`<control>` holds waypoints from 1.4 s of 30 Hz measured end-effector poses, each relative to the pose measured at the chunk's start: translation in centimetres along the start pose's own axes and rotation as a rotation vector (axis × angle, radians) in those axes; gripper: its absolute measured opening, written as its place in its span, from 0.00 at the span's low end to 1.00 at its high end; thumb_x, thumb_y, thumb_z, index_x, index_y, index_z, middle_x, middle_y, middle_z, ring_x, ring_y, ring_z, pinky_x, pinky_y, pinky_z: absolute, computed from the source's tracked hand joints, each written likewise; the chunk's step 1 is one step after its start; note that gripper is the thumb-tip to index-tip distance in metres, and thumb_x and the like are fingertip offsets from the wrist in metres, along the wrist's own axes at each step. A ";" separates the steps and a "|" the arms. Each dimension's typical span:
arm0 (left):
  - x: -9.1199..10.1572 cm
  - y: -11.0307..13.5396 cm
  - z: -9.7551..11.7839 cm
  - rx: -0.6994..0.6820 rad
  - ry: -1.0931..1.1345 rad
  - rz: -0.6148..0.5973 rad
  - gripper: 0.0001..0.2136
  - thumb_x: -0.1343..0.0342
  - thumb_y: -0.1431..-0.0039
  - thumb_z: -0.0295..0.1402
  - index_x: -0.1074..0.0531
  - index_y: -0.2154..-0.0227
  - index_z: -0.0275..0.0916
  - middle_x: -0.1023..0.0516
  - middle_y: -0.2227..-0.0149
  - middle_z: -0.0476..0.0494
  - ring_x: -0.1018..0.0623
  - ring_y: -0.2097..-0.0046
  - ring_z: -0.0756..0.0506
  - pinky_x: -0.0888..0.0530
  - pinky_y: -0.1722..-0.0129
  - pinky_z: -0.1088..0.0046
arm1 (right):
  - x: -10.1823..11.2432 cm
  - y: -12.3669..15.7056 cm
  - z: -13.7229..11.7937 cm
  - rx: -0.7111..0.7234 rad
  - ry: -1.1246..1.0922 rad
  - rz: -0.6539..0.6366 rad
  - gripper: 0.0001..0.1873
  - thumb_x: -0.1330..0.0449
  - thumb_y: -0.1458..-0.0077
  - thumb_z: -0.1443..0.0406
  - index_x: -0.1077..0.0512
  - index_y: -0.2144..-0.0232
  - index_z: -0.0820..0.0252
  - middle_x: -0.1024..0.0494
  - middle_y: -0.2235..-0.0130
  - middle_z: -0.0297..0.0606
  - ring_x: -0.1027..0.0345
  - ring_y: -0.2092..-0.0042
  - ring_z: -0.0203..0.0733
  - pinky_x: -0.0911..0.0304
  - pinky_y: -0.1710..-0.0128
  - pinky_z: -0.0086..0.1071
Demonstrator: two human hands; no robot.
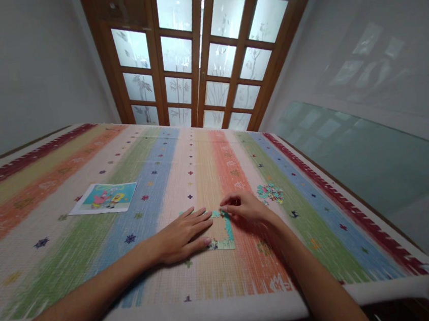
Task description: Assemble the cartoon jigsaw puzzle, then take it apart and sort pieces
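Observation:
A partly joined jigsaw puzzle border (228, 229) lies on the striped tablecloth, its teal and pale pieces forming a frame around bare cloth. My left hand (182, 235) rests flat over the left side of this border, fingers spread, hiding part of it. At the border's top right corner, my right hand (244, 207) pinches a small puzzle piece (223, 213) between thumb and forefinger; the fingers cover most of it. Just right of that hand sits a pile of loose puzzle pieces (270, 193) in teal, pink and yellow.
To the left lies a printed picture card (107, 198) with cartoon figures on a teal ground. The striped tablecloth (141, 270) covers the table up to its front edge. Beyond stand wooden doors (191, 55) with frosted panes, and a glass panel (370, 149) leans along the right wall.

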State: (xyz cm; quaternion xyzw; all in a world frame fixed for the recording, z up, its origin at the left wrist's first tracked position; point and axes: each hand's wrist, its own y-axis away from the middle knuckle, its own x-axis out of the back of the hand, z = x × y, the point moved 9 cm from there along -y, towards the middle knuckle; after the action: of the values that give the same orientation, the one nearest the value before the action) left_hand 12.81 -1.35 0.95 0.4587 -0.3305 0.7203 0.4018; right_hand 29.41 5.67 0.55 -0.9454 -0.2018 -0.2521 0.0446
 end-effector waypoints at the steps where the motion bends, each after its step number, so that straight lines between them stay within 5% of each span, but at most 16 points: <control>1: -0.1 0.0 0.0 0.008 0.001 -0.014 0.27 0.60 0.23 0.50 0.38 0.31 0.39 0.42 0.28 0.37 0.43 0.27 0.37 0.47 0.27 0.51 | -0.1 0.0 -0.2 0.013 0.023 -0.010 0.15 0.31 0.46 0.55 0.19 0.66 0.62 0.19 0.70 0.40 0.29 0.72 0.39 0.35 0.69 0.32; 32: 0.0 0.4 0.4 -0.052 -0.001 0.047 0.28 0.52 0.25 0.50 0.39 0.31 0.39 0.41 0.28 0.34 0.41 0.27 0.35 0.50 0.27 0.52 | -0.2 0.1 -0.7 0.009 0.176 -0.018 0.06 0.35 0.45 0.65 0.18 0.68 0.61 0.17 0.69 0.39 0.28 0.68 0.40 0.36 0.64 0.32; 42: 0.1 0.4 0.5 -0.059 -0.012 0.047 0.28 0.52 0.25 0.50 0.39 0.32 0.38 0.41 0.29 0.33 0.41 0.27 0.34 0.49 0.27 0.50 | -0.8 0.0 -0.6 -0.001 0.342 0.069 0.03 0.35 0.44 0.69 0.20 0.69 0.62 0.20 0.69 0.38 0.31 0.68 0.39 0.40 0.66 0.32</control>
State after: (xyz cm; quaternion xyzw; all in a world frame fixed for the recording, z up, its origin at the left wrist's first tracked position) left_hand 12.63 -1.95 1.20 0.4432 -0.3646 0.7167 0.3961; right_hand 28.50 5.33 0.67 -0.8951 -0.1588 -0.4076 0.0864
